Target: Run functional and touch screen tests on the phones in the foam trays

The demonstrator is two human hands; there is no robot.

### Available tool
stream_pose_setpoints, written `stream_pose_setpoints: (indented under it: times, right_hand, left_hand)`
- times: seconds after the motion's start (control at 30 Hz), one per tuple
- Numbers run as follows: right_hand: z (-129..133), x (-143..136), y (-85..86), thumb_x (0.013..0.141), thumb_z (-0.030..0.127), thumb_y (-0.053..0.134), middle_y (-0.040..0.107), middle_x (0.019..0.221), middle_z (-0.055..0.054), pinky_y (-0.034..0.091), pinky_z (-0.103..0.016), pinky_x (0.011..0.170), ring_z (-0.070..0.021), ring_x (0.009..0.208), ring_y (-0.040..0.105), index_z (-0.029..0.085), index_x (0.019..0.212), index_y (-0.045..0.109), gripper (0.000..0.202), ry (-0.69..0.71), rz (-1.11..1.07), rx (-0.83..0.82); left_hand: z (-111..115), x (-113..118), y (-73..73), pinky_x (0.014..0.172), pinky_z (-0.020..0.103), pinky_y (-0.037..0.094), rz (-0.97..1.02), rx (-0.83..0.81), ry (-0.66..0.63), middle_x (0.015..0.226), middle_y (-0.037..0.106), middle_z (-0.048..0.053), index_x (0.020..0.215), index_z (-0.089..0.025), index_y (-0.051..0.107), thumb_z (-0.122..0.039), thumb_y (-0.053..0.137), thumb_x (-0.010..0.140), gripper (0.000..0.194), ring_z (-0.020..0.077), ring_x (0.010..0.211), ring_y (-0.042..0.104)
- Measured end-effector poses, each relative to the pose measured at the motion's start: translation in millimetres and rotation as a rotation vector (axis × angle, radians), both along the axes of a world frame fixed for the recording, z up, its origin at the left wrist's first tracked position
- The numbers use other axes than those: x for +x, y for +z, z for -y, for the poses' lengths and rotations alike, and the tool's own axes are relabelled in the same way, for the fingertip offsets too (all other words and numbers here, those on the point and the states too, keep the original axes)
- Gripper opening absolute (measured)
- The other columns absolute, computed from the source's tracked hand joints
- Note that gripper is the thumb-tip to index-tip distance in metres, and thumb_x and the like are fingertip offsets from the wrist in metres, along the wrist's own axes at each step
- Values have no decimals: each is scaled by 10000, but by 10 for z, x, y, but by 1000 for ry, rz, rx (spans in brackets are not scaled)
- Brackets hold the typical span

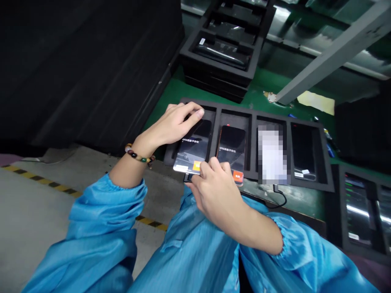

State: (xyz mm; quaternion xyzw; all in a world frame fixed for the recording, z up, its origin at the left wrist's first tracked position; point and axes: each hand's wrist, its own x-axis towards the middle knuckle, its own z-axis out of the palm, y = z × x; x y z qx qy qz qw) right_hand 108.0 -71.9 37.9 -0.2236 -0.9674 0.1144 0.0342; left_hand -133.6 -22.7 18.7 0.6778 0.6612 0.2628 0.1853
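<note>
My left hand [177, 124] is at the upper left part of the leftmost smartphone [194, 146], with its fingers bent around the top end; its palm hides that side. The phone's screen is lit dark with white text and an orange button, and its lower end juts over the foam tray's edge. My right hand [216, 187] is closed at the phone's bottom edge, pinching a small black cable plug [187, 178], mostly hidden by the fingers. Just right of it, a second smartphone [232, 142] shows the same kind of screen, its lower part behind my knuckles.
The black foam tray [328, 175] also holds a pixelated bright phone [272, 154] with a black cable [282, 199] and a dark phone [304, 150]. Stacked trays [220, 77] stand behind. A grey metal post [324, 53] rises at right; another tray [342, 215] lies lower right.
</note>
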Motion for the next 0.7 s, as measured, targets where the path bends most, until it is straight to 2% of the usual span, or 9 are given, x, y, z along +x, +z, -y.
stream_pose_setpoints:
  times: [0.27, 0.37, 0.47, 0.53, 0.6, 0.67, 0.7]
  right_hand:
    - [-12, -22, 24, 1085, 350, 640, 664, 948, -138, 361, -453, 774, -326, 1014, 554, 178, 877, 828, 329, -47, 22, -100]
    - [-8, -61, 17, 1074, 375, 663, 669, 950, -141, 377, -458, 795, -337, 1037, 563, 175, 862, 833, 337, -46, 21, -86]
    - [-78, 16, 50, 1077, 436, 668, 683, 972, -133, 391, -446, 788, -328, 1029, 574, 168, 877, 803, 360, -5, -45, -32]
    - [-196, 232, 93, 1092, 499, 634, 704, 1012, -122, 420, -438, 792, -305, 1010, 585, 169, 944, 760, 384, 57, -196, -31]
    - [-355, 600, 124, 1112, 477, 592, 736, 1078, -110, 474, -457, 873, -293, 1049, 614, 179, 1044, 710, 328, 71, -396, -69]
    - [-505, 1062, 116, 1103, 291, 573, 769, 1172, -102, 490, -493, 1018, -294, 1177, 643, 199, 1153, 671, 143, -40, -542, -75]
    - [-563, 1297, 92, 1084, 221, 562, 776, 1228, -103, 484, -511, 1063, -303, 1243, 639, 212, 1192, 660, 146, -138, -579, -44]
  left_hand:
    - [68, 138, 26, 1160, 500, 418, -12, -30, 91, 1241, 812, 60, 1361, -288, 648, -732, 346, 1093, 600, 295, 1203, 715]
    - [75, 173, 27, 1179, 501, 417, -22, -32, 122, 1278, 811, 59, 1378, -284, 640, -728, 330, 1099, 610, 289, 1221, 712]
    - [144, 147, 14, 1176, 465, 464, 61, -29, 100, 1354, 786, 71, 1419, -277, 639, -706, 331, 1110, 612, 278, 1292, 701]
    - [274, 123, -3, 1189, 440, 481, 153, 31, 109, 1443, 743, 86, 1448, -260, 641, -672, 342, 1122, 604, 272, 1367, 673]
    - [468, 118, -37, 1253, 452, 440, 198, 149, 169, 1518, 697, 96, 1443, -234, 666, -618, 383, 1132, 569, 274, 1456, 616]
    - [688, 143, -90, 1294, 484, 404, 219, 261, 220, 1552, 671, 104, 1408, -220, 706, -564, 399, 1142, 532, 280, 1495, 583]
    - [789, 169, -123, 1288, 505, 413, 233, 322, 247, 1546, 672, 104, 1389, -226, 724, -565, 384, 1142, 540, 286, 1481, 592]
